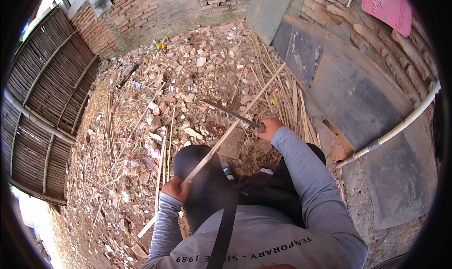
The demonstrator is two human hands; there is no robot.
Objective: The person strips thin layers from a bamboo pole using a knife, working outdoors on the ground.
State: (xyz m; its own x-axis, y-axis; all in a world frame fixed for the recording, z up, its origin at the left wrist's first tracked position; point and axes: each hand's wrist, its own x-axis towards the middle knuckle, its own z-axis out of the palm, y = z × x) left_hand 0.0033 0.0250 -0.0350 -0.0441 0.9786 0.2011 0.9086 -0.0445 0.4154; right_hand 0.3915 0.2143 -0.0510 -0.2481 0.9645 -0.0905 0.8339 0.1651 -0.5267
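Note:
My left hand (175,189) is closed round a long, pale bamboo strip (219,144) near my left knee. The strip slants up and away to the right, past my knees. In my right hand (269,129) is the handle of a machete (229,110), its dark blade pointing to the far left. The blade crosses the strip a little beyond my knees; whether it touches the strip I cannot tell. My fingers are wrapped round both things.
Rubble and litter cover the ground (197,76). Bamboo strips (289,97) lie piled to the right, with more strips (164,151) beside my left leg. A woven bamboo panel (44,99) stands left, a brick wall (155,10) behind, dark boards (348,85) and a pole (391,135) right.

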